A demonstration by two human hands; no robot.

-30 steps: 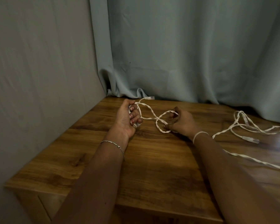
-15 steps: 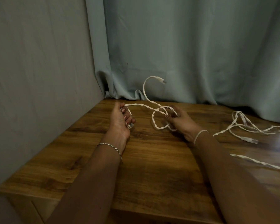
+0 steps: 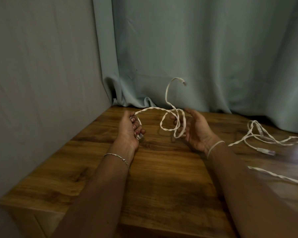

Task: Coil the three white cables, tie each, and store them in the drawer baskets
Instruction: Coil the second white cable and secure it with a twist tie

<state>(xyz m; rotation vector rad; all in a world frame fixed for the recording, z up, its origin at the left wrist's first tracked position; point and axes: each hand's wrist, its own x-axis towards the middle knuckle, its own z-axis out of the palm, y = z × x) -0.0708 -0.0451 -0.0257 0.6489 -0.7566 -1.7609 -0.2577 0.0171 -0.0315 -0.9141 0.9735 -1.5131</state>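
The left hand (image 3: 130, 130) grips one connector end of the white cable (image 3: 149, 109) above the table (image 3: 162, 186). The right hand (image 3: 196, 131) has turned palm-in and opened. Loose loops hang over its fingers, and the free end has risen. Coiling has only started; the remaining cables (image 3: 253, 134) lie to the right.

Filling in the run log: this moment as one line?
stage: coiling cable | left hand: grips connector end | right hand: loops hang on it | other cables: loose on table | tied: none
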